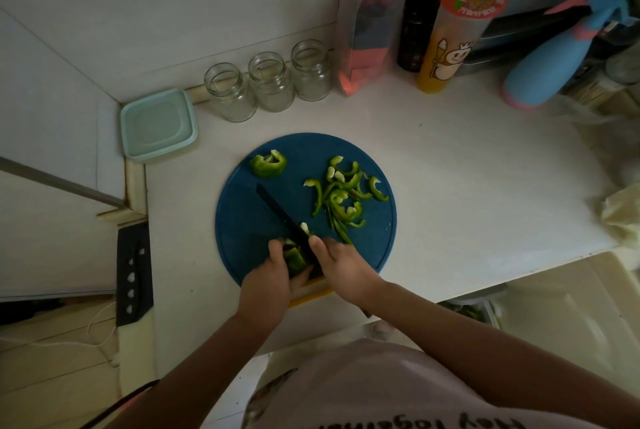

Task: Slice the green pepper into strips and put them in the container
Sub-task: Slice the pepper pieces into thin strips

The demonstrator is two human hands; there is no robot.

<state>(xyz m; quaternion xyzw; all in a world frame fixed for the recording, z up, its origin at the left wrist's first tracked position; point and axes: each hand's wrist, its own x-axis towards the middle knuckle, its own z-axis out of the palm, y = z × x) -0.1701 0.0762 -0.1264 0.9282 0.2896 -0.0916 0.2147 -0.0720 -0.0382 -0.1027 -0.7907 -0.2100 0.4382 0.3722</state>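
Note:
On the round blue cutting board (242, 221), my left hand (268, 281) pins a green pepper piece (296, 259) near the board's front edge. My right hand (341, 269) grips the handle of a black knife (282, 212), whose blade runs diagonally up-left and rests against the pepper piece. A pile of cut pepper strips (343, 195) lies on the right half of the board. Another uncut pepper piece (268, 163) sits at the board's far left. A pale green lidded container (157, 124) stands at the counter's back-left corner.
Three empty glass jars (268, 80) line the wall behind the board. A clear bag, a dark bottle, an orange drink cup (450, 34) and a blue spray bottle (554, 65) crowd the back right. A black knife sheath (133, 273) lies at the counter's left edge.

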